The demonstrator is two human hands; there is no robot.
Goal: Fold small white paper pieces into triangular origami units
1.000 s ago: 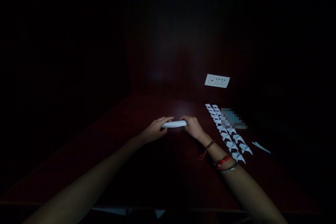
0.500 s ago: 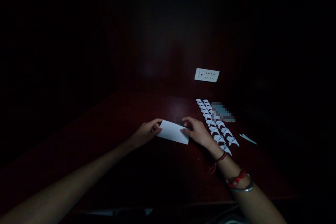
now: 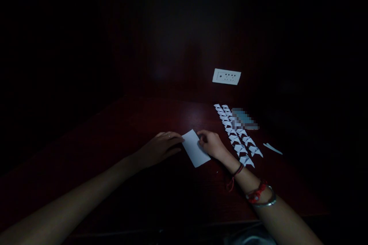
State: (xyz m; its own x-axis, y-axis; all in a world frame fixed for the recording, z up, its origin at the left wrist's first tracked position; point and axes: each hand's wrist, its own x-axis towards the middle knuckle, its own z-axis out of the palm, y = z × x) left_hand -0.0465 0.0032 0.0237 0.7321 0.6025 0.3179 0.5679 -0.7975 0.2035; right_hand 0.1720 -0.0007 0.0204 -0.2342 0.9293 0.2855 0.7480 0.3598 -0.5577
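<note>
A small white rectangular sheet of paper (image 3: 195, 150) lies between my two hands, its long side slanting from upper left to lower right. My left hand (image 3: 163, 147) is open, its fingers stretched out and the tips at the sheet's upper left edge. A ring shows on one finger. My right hand (image 3: 212, 144) has its fingers curled and pinches the sheet's right edge. Just right of that hand, folded white paper pieces (image 3: 239, 148) with pointed ends stand in two long rows.
Everything rests on a dark red wooden table (image 3: 161, 115). A blurred flat object (image 3: 244, 118) lies beside the rows, with a thin pale strip (image 3: 273, 148) farther right. A white socket plate (image 3: 226, 77) is on the back wall. The surroundings are very dark.
The sheet has turned from lying crosswise to slanting lengthwise. My left hand has gone from pinching its left end to open, stretched fingers. My right hand stays at its right side.
</note>
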